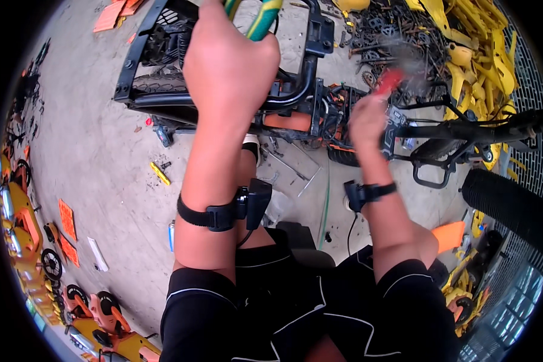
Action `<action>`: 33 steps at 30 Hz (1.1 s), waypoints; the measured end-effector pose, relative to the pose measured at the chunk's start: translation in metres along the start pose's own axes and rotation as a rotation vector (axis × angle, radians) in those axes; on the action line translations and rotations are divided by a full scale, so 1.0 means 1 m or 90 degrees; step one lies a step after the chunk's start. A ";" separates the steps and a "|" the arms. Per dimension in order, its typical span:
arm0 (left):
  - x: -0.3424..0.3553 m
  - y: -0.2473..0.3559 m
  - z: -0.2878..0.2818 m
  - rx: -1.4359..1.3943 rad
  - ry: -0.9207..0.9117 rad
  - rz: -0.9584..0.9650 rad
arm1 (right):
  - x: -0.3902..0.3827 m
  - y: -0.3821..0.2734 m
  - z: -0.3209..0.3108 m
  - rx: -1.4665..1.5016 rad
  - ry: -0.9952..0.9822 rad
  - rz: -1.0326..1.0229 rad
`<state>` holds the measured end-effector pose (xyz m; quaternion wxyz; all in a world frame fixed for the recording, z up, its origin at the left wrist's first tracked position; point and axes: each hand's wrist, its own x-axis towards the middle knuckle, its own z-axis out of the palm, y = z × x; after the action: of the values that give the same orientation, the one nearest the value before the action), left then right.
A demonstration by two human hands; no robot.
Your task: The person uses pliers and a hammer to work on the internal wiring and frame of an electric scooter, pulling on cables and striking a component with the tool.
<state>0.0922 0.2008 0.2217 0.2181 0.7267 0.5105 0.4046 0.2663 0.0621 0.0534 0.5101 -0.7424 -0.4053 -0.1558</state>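
Raised at the top of the view, my left hand [232, 66] is closed around a tool with two green-and-yellow handles [264, 21]; its working end is out of view. My right hand [367, 123] grips a red-handled tool [390, 81], smeared by motion so its head cannot be made out. Below both hands lies a stripped scooter [335, 117], with its black tubular frame [295, 99], exposed wiring and an orange part [287, 122] in the middle. The right hand is over the scooter's centre, the left over its rear frame.
Dark metal parts [386, 36] are heaped at the far right, beside piled yellow panels [495, 48]. A yellow tool [160, 173], a power tool [162, 135] and thin metal rods [301, 172] lie on the concrete floor. Orange scooter bodies [111, 317] line the left edge.
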 end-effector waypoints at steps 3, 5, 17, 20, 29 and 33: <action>0.001 0.000 -0.006 -0.012 -0.003 -0.011 | -0.033 0.032 0.015 -0.190 -0.564 0.527; 0.004 -0.003 -0.006 -0.013 -0.003 -0.006 | 0.007 0.031 -0.001 -0.185 -0.517 0.497; 0.000 -0.011 -0.004 -0.032 0.002 -0.028 | -0.030 -0.003 0.001 -0.198 -0.412 0.429; 0.001 -0.014 -0.003 -0.036 0.037 -0.005 | -0.035 0.021 -0.022 0.014 -0.374 0.617; -0.001 -0.011 -0.004 0.036 -0.027 -0.031 | -0.039 0.045 -0.066 -0.350 -0.366 0.428; 0.002 -0.024 0.006 0.068 -0.047 -0.015 | -0.082 0.083 -0.061 -0.522 -0.425 0.422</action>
<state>0.0840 0.2119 0.2013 0.2029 0.7456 0.5315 0.3470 0.2890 -0.0409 -0.0256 0.0507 -0.9728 -0.1984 0.1086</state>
